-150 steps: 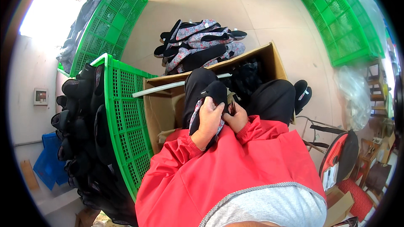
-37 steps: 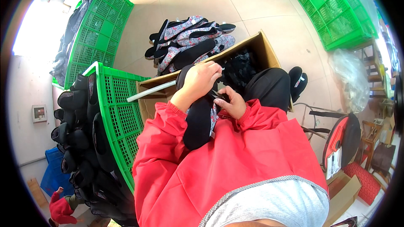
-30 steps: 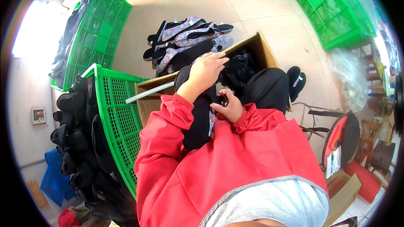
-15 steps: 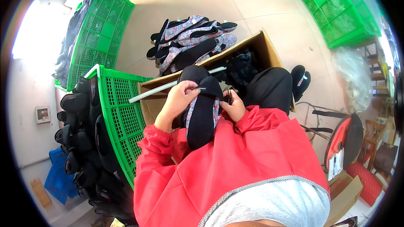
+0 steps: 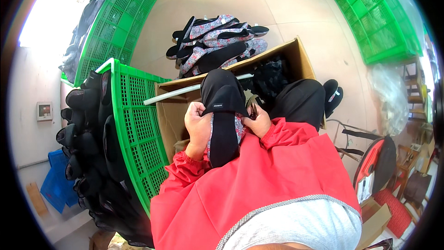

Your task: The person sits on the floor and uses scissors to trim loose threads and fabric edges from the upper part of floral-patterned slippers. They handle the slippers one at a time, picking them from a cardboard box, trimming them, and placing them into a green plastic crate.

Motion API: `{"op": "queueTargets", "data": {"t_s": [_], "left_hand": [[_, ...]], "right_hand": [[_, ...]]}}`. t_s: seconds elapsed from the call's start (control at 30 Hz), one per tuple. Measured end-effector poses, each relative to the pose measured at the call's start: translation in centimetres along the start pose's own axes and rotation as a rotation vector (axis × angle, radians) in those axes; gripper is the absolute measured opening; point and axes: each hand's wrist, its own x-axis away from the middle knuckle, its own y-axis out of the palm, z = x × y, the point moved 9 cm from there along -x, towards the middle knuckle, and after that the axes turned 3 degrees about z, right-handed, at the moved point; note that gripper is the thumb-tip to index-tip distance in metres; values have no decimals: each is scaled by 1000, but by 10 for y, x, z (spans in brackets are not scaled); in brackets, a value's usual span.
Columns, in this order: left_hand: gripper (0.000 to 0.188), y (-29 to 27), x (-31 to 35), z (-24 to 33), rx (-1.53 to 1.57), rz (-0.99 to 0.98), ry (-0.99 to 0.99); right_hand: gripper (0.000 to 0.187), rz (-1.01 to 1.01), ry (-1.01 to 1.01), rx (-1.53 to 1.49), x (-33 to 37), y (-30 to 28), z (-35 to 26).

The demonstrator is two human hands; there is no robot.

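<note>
A black slipper [image 5: 225, 132] with a flowered grey lining lies across my lap, its toe pointing away from me. My left hand [image 5: 198, 127] pinches the left edge of its black upper, beside a small dark label [image 5: 218, 105]. On the opposite edge, my right hand [image 5: 257, 120] grips the upper between thumb and fingers. A small dark, partly shiny tool [image 5: 252, 105] shows at the right fingers; its kind is hard to make out. The upper is stretched between both hands.
Ahead stands an open cardboard box [image 5: 303, 60] holding black items, with a pale rod [image 5: 173, 95] across it. Beyond lies a pile of flowered slippers [image 5: 222, 41]. Black slippers [image 5: 88, 148] hang along a green crate [image 5: 138, 125] at left. A red-and-black chair [image 5: 374, 162] stands right.
My left hand has moved from over the label down to the left edge of the upper. The upper now lies spread wider, with the label facing up. My view has shifted slightly.
</note>
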Motion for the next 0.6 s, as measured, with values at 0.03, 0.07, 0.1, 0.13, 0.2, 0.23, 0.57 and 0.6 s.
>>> {"op": "queueTargets", "data": {"t_s": [0.03, 0.07, 0.1, 0.13, 0.2, 0.23, 0.57, 0.6], "left_hand": [[30, -2, 4, 5, -16, 18, 13], [31, -4, 7, 9, -32, 35, 26], [31, -6, 9, 10, -39, 41, 17], [30, -8, 10, 12, -46, 46, 12], [26, -7, 10, 14, -65, 22, -2], [22, -4, 10, 15, -77, -6, -10], [24, -3, 1, 21, 737, -1, -418], [25, -9, -6, 24, 823, 90, -428]], "right_hand": [[24, 14, -32, 3, 0, 0, -2], [23, 32, -48, 64, 1, -3, -3], [22, 51, -63, 126, 4, -4, -16], [21, 71, -80, 186, 6, -5, -27], [22, 71, -81, 184, 8, -5, -34], [23, 71, -81, 183, 8, -5, -36], [26, -145, 72, -341, 2, 7, -23], [34, -187, 49, -382, 3, 7, -35]]}}
